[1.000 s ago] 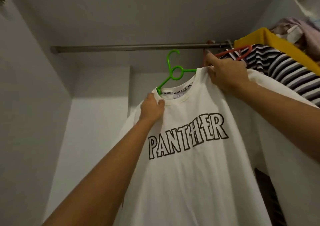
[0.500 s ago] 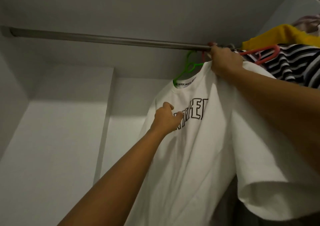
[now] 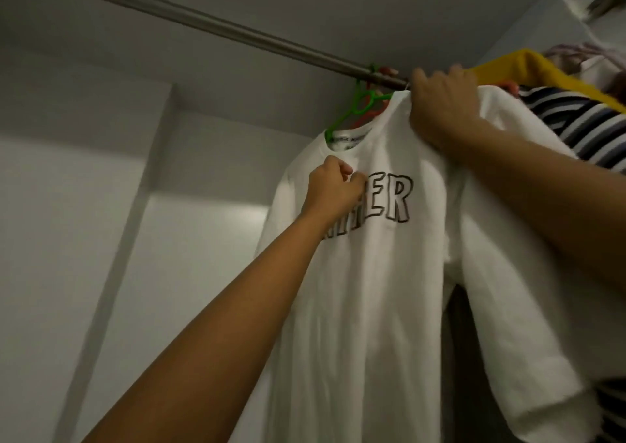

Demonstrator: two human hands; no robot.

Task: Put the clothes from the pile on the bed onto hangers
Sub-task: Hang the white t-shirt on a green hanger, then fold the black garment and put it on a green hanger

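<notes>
Inside the wardrobe, just under the metal rail (image 3: 237, 32), a white T-shirt (image 3: 372, 290) with black outlined lettering hangs on a green hanger (image 3: 352, 110) whose hook appears to sit over the rail, right beside the hook of a red hanger (image 3: 386, 69). The left grip (image 3: 333, 188), a bare hand, is closed into a fist on the chest of the shirt, pinching a fold of fabric over the first letters of the print. The right grip (image 3: 443, 107) is laid over the shirt's shoulder close under the rail, fingers curled down round the cloth; whether it also has the hanger's arm inside is hidden by the fabric. To the right, touching the white shirt, hang a striped garment (image 3: 582, 127) and a yellow garment (image 3: 528, 66), so several pieces seem already hung. For this shirt the work looks almost finished: it is on its hanger and up at the rail, and what seems left is to tug it straight, settle the shoulder and let go. The bed and its pile are out of view, so how many clothes remain cannot be told.
</notes>
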